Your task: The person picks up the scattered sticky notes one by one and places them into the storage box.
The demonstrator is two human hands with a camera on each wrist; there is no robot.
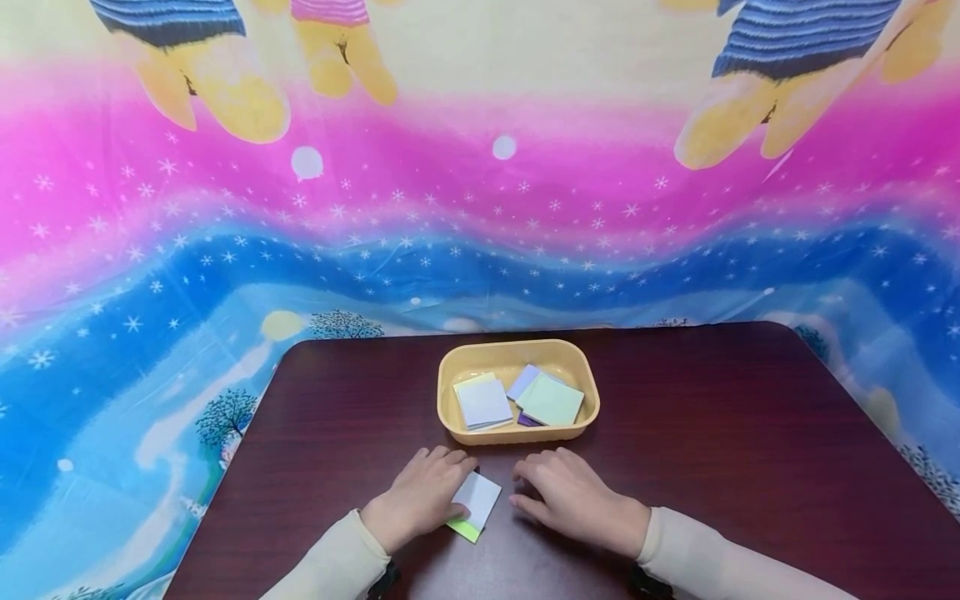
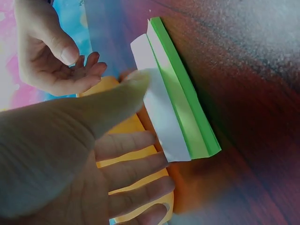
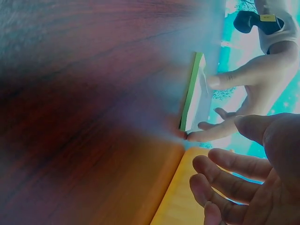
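Observation:
A small square paper pad, white on top with a bright green strip and green side, lies in front of the tray. My left hand rests over its left side, the thumb at the white face and the fingers extended toward the far edge. In the left wrist view, the green edge of the pad shows beyond that thumb. My right hand hovers just right of the pad, fingers loosely bent with nothing between them; the right wrist view shows its relaxed fingers.
Just beyond the hands stands a yellow tray holding several square papers, a pale lilac pile at left and a mint green one at right. Everything sits on a dark reddish-brown table. A printed cloth hangs behind the table.

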